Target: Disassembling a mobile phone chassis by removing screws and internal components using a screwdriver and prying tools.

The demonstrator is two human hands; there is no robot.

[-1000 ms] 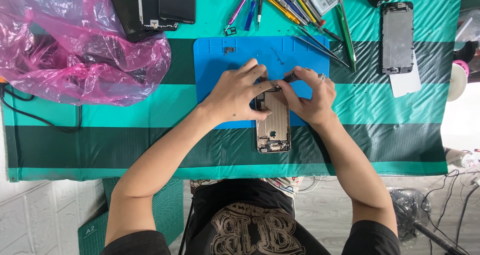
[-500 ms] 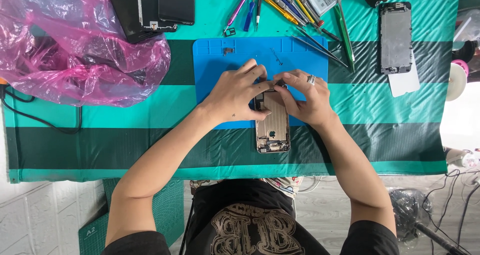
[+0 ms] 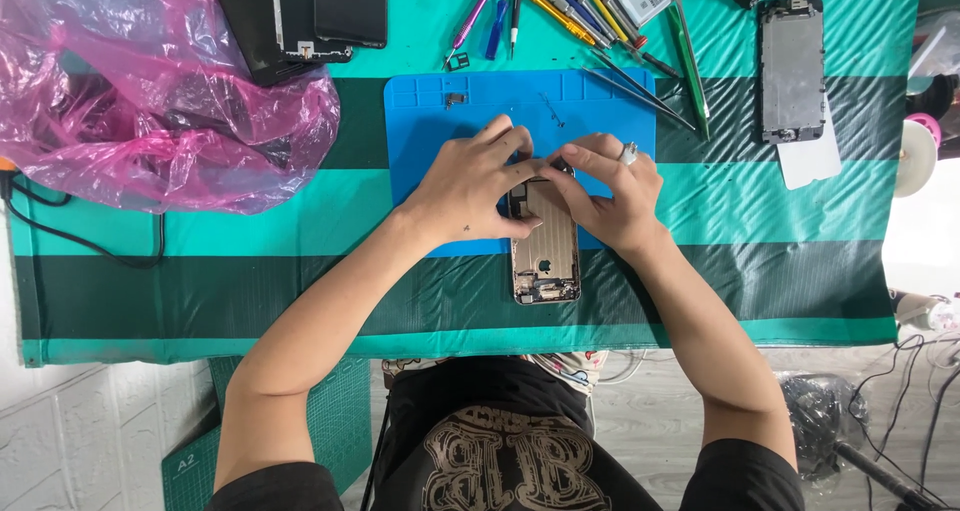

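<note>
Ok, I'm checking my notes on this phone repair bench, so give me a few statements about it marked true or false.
1. Both hands, left hand and right hand, rest on the opened phone body. True.
2. The phone body lies wholly on the blue mat. False: its near end overhangs onto the striped cloth.
3. A pink plastic bag lies at the left. True.
4. The detached screen panel lies left of the mat. False: it lies to the right.

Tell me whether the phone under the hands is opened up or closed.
Opened up: the phone shell lies with bare internal parts showing, and a detached screen sits apart on the right.
</note>
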